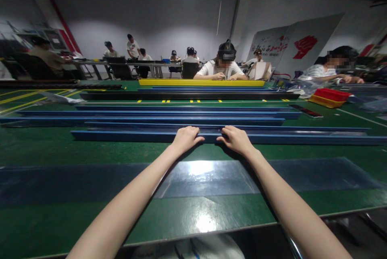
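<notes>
Both hands are on a long blue channel strip [121, 135] that lies crosswise on the green table. My left hand [188, 137] is closed over its near wall, thumb on the near side and fingers curled over the top. A short way to the right, my right hand [235, 138] grips the same strip in the same manner. Between the hands a stretch of the blue wall shows. The curled fingertips are hidden inside the channel. Nearer to me, under my forearms, a clear plastic sheet [205, 178] lies flat and shines under the lamp.
More blue strips [145, 113], a black strip [187, 95] and a yellow strip [201, 82] lie farther back on the green table [145, 214]. A phone [306, 110] and red and yellow bins [329, 97] are at right. A co-worker [223, 67] sits opposite.
</notes>
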`<state>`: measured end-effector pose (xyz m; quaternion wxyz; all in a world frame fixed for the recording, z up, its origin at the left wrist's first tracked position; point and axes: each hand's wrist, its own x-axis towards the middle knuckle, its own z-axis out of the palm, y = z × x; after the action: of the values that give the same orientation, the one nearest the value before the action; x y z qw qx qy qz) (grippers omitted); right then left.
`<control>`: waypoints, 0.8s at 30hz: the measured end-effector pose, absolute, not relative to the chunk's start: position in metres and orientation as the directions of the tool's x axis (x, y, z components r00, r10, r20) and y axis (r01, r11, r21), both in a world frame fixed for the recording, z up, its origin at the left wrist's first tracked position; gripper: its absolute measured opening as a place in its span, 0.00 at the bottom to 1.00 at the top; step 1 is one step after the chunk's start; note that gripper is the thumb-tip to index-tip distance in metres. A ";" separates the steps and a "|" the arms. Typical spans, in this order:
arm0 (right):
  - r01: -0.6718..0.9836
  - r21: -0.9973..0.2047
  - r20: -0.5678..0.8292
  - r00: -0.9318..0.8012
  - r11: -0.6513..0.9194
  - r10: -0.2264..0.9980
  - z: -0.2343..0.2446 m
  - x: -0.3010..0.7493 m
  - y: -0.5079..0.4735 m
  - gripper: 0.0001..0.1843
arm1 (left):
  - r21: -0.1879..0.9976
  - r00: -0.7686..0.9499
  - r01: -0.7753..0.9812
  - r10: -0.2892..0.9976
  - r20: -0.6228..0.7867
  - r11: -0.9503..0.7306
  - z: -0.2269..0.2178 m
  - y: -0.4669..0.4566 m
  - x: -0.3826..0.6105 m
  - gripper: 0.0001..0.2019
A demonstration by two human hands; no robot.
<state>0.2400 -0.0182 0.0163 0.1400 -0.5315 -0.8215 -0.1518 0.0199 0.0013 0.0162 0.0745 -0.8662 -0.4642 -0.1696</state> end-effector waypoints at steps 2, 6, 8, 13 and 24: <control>0.916 0.101 0.399 -0.395 0.388 0.828 0.016 0.240 -0.019 0.14 | 0.028 0.510 0.831 0.781 0.362 -0.555 0.016 0.001 0.020 0.15; 0.916 0.092 0.402 -0.392 0.390 0.827 0.017 0.240 -0.019 0.14 | 0.027 0.509 0.832 0.781 0.362 -0.555 0.016 0.001 0.020 0.15; 0.917 0.088 0.399 -0.391 0.390 0.829 0.017 0.239 -0.019 0.14 | 0.031 0.508 0.831 0.781 0.362 -0.555 0.016 0.002 0.020 0.15; 0.916 0.087 0.399 -0.392 0.391 0.829 0.017 0.240 -0.018 0.14 | 0.036 0.507 0.832 0.784 0.358 -0.554 0.016 0.002 0.019 0.15; 0.916 0.099 0.393 -0.394 0.388 0.831 0.018 0.239 -0.019 0.14 | 0.045 0.495 0.839 0.794 0.354 -0.543 0.017 0.000 0.021 0.15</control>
<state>0.2392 -0.0191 0.0182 0.1411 -0.5321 -0.8210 -0.1514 0.0208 0.0003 0.0170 0.0668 -0.8619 -0.4734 -0.1689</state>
